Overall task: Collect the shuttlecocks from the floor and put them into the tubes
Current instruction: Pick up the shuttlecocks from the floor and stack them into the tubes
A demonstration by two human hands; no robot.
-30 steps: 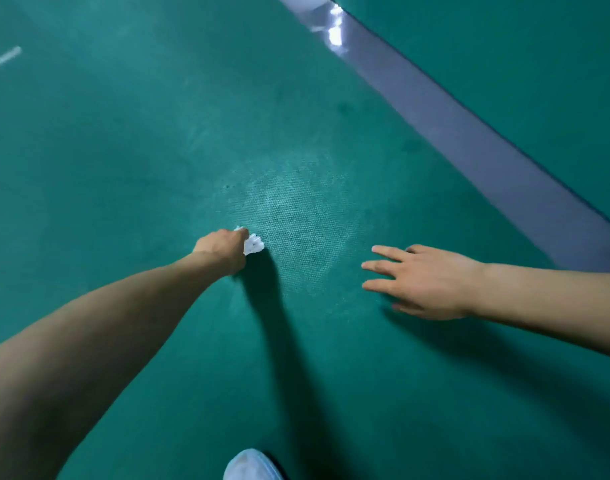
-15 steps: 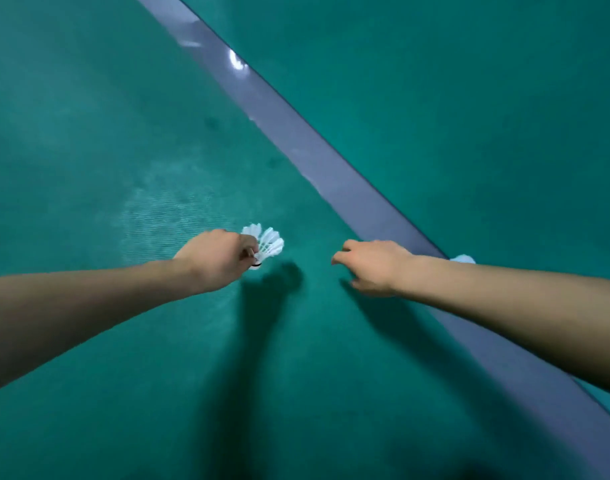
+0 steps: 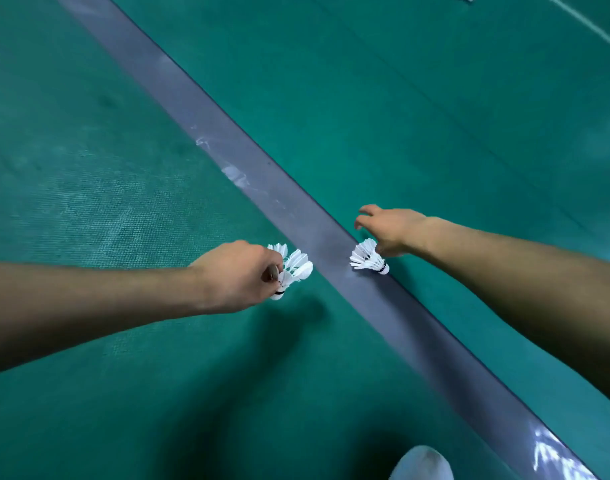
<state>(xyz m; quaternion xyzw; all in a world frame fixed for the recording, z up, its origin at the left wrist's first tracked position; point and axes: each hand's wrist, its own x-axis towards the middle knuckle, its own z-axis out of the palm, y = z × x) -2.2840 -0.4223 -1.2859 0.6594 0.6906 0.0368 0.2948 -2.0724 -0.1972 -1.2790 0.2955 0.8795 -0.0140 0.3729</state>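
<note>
White shuttlecock (image 3: 293, 271) in left hand (image 3: 234, 277), one (image 3: 367, 259) on floor

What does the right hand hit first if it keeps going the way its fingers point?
Probably just the grey court line. The right hand points up-left; its fingers hang over that strip. The lying shuttlecock sits below the palm, off that line. Height above the floor is unclear.

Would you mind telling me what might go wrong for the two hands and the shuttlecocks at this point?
The left hand pinches a shuttlecock with its feathers sticking out; squeezing could crush them. The right hand hangs open above the shuttlecock on the floor, which lies on its side on the grey line; a careless reach might knock it away.
</note>
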